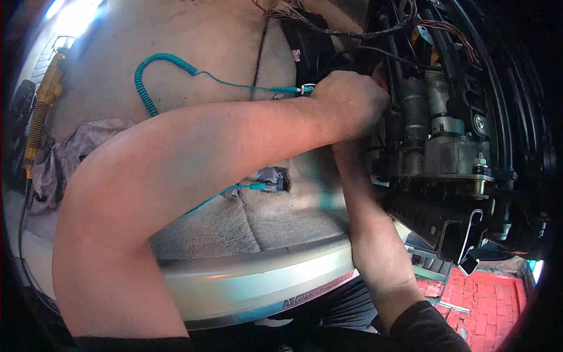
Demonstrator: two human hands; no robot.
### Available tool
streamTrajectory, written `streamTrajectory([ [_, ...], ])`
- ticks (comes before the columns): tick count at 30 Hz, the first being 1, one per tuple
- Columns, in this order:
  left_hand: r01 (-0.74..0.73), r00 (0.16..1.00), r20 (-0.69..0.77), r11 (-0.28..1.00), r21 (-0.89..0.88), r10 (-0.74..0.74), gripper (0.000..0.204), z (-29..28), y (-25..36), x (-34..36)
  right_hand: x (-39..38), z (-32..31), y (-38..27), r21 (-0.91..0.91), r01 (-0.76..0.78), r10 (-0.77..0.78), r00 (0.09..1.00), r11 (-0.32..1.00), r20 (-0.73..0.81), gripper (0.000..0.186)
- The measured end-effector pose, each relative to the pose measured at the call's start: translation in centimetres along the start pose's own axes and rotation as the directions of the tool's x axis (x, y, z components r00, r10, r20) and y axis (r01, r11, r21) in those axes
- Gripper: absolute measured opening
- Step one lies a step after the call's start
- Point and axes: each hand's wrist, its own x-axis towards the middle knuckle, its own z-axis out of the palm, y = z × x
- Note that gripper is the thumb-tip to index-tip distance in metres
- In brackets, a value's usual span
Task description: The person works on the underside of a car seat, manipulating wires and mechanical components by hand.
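Note:
My left hand is closed in a fist beside the seat mechanism, the forearm reaching across from the left. A test light probe enters the fist at its left side, its tip hidden. From the probe a teal coiled cord loops left and passes behind my forearm. A teal clip sits at a cut opening in the beige carpet. My right forearm rises from the lower right and passes behind my left wrist. The right hand's fingers are hidden there. Cylindrical motors stand just right of my hands.
A black metal seat frame fills the right side. Loose wires hang across the top. At the left lie a yellow work lamp and a crumpled grey cloth. A metal door sill curves below, with red brick paving beyond.

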Motion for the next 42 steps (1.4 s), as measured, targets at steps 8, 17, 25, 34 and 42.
streamTrajectory([
  [8, -0.193, 0.975, -0.099, 0.978, 0.077, 0.2, 0.026, 0.2, -0.7, 1.3, -0.5, -0.1, 0.0, 0.036, 0.009, -0.009, 1.0, 0.999, -0.003, 0.06],
  [17, -0.193, 0.971, -0.114, 0.969, 0.156, 0.212, 0.022, -1.2, -1.2, 2.9, 0.8, 0.0, 1.0, -0.103, -0.078, 0.072, 0.996, 0.992, -0.057, 0.045],
  [25, -0.116, 0.993, 0.002, 0.993, 0.028, 0.116, 0.025, -1.9, -1.0, 2.0, -0.6, -1.6, 0.3, -0.421, -0.071, 0.067, 0.997, 0.904, -0.025, 0.035],
  [34, -0.104, 0.993, 0.026, 0.973, -0.204, 0.111, 0.022, -1.1, 0.2, 2.4, -1.3, -2.0, -0.4, -0.102, -0.064, 0.029, 0.95, 0.993, -0.312, 0.03],
  [42, 0.098, 0.991, -0.053, 0.941, -0.323, -0.121, 0.024, -0.5, 1.3, 1.6, -1.1, -2.8, -1.0, 0.079, -0.11, 0.127, 0.961, 0.991, -0.246, 0.033],
])
